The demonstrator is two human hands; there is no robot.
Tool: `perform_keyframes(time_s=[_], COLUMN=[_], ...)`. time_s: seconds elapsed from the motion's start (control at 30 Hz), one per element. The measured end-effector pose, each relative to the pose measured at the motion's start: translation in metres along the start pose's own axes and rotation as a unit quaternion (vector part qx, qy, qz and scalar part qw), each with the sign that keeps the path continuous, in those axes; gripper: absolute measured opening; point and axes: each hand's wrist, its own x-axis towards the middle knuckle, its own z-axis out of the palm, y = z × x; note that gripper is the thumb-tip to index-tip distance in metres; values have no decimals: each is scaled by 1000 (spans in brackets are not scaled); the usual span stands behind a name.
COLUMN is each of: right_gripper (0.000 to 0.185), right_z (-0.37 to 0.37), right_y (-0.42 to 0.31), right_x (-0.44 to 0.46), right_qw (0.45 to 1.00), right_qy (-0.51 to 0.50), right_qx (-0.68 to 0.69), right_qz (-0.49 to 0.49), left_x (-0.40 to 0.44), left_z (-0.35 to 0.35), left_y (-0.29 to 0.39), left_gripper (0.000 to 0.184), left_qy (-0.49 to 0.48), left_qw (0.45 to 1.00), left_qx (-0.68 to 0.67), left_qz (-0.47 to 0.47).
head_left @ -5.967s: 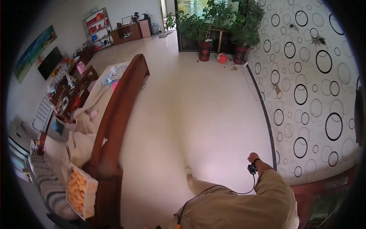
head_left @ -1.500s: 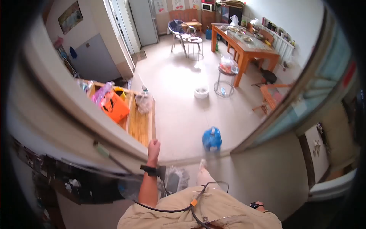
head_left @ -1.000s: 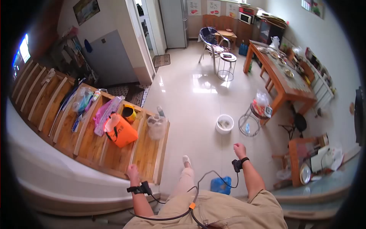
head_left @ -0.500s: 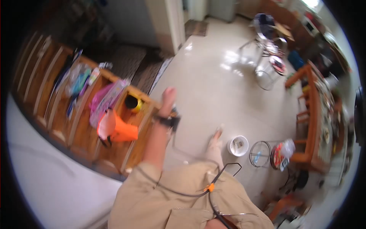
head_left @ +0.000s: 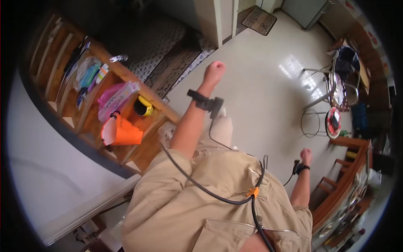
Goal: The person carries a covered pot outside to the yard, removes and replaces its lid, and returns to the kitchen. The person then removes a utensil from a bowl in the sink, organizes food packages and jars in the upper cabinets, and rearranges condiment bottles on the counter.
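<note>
My left hand is held out in front above the pale floor, its fingers curled in a fist with nothing visible in them. A black strap with a small device wraps its wrist, and a cable runs from it. Low at the right, my right hand is also curled closed and looks bare of any object. It wears a similar black wrist strap. Neither hand touches anything. A black cable with an orange clip hangs across my beige clothes.
On wooden stairs at left lie an orange bag-like container, a pink plastic bag and a yellow-and-black container. A metal chair and round red-topped stool stand at right, near a wooden table. A doormat lies far ahead.
The view has shifted. My left hand appears higher and further right, and my right hand has come into view. The white bucket on the floor is out of sight.
</note>
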Motion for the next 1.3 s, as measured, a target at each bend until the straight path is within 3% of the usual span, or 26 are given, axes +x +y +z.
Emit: perform_keyframes(time_s=[0.1, 0.17, 0.23, 0.27, 0.33, 0.37, 0.43, 0.47, 0.5, 0.53, 0.6, 0.7, 0.73, 0.8, 0.87, 0.97, 1.0, 1.03, 1.07, 1.1, 1.13, 1.23, 1.3], right_gripper=[15, 16, 17, 18, 19, 19, 23, 24, 30, 34, 31, 27, 25, 22, 20, 17, 16, 18, 17, 21, 24, 14, 10], right_z=[52, 75, 98, 106, 114, 104, 91, 82, 80, 91, 70, 69, 68, 65, 68, 92, 117, 136, 168, 199, 231, 325, 376], right_y=[-173, -241, -221, -221, -214, -208, -165, -170, -172, -96, -165, -241, -265, -318, -378, -515, -555, -610, -693, -796, -853, -1059, -1156], right_x=[109, 177, 251, 261, 276, 287, 306, 311, 319, 341, 373, 482, 531, 635, 753, 962, 1036, 1113, 1154, 1172, 1215, 1215, 1183], right_qw=[986, 992, 928, 932, 977, 987, 951, 947, 810, 774, 808, 824, 825, 822, 806, 711, 679, 740, 919, 989, 974, 942, 897], right_qy=[70, 21, 85, 65, -9, -123, -173, -186, -225, -224, -242, -243, -244, -250, -257, -228, -166, -137, -109, -112, -140, -163, -280], right_qx=[144, 27, -252, -239, -206, -86, -245, -260, -538, -591, -528, -500, -500, -507, -532, -638, -670, -556, -267, 23, 140, 269, 316], right_qz=[-43, -120, -261, -264, -53, 56, -73, 14, -57, 29, 98, 108, 97, 68, 14, -189, -249, -354, -268, -90, -110, -117, -131], left_x=[97, 155, 227, 250, 318, 358, 451, 493, 529, 569, 645, 726, 751, 804, 846, 917, 940, 964, 989, 1012, 1032, 1105, 1166], left_z=[24, 39, 56, 63, 80, 98, 125, 144, 169, 194, 248, 324, 351, 384, 402, 415, 412, 409, 400, 399, 398, 391, 376], left_y=[-46, -58, -87, -43, -6, 4, 22, 46, 65, 76, 92, 124, 128, 127, 183, 236, 245, 248, 243, 238, 233, 217, 188], left_gripper=[22, 22, 21, 19, 18, 18, 21, 22, 23, 24, 26, 26, 26, 25, 25, 25, 25, 25, 26, 26, 24, 18, 18], left_qy=[-5, 5, 29, 40, 56, 54, 46, 35, 25, 23, 24, 22, 33, -12, 1, 37, 76, 113, 122, 128, 150, 169, 163], left_qw=[999, 996, 991, 975, 971, 973, 992, 991, 990, 993, 997, 994, 994, 988, 985, 977, 979, 980, 974, 973, 966, 940, 930], left_qx=[7, -46, -73, -98, -108, -107, -67, -81, -95, -79, -48, -92, -94, -95, -97, -152, -145, -135, -159, -161, -166, -222, -241], left_qz=[-33, -82, -110, -195, -207, -196, -100, -100, -105, -84, -60, -54, -48, -124, -142, -145, -120, -94, -102, -104, -129, -197, -226])
